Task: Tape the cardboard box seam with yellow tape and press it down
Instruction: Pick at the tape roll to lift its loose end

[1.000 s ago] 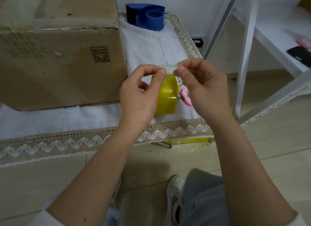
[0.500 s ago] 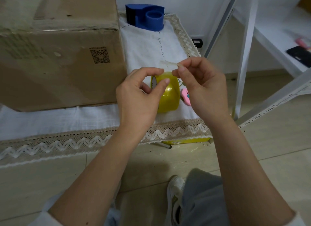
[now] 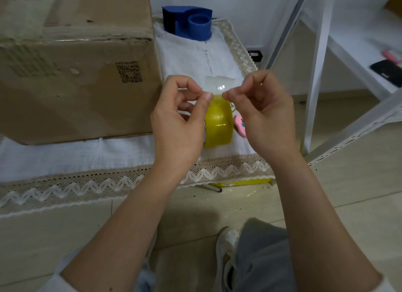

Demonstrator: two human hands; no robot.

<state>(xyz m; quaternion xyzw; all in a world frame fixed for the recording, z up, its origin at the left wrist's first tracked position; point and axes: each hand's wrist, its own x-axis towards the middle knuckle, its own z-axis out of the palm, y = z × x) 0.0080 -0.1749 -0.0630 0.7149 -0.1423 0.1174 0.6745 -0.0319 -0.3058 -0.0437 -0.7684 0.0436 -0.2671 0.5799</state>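
Both hands raised over the low table, working on the yellow tape roll (image 3: 218,126). Left hand (image 3: 178,126) curled round the roll from its left side, thumb and forefinger pinching the tape at the top edge. Right hand (image 3: 264,115) pinching the same top edge from the right, other fingers folded in loosely. Above the two pinches a short clear tape flap (image 3: 219,83), standing up, pale and nearly see-through against the white cloth (image 3: 191,56).

Cardboard box (image 3: 76,74) on the cloth, to the left of the hands, near but apart from the roll. Top of the box only partly in view, so hard to tell the seam from here. Nothing taped there with yellow yet, as far as visible.

Step in hand, probably: freeing the tape end and pulling out a length. To do this well: keep the roll firmly held in the left, pull the free end with the right slowly and straight, not sideways, to avoid tearing or splitting the strip. Keep the sticky side away from the fingers and from the cloth, and avoid folding the flap onto itself.

Behind, a blue tape dispenser (image 3: 189,22), and a small pink object (image 3: 240,125) just right of the roll.
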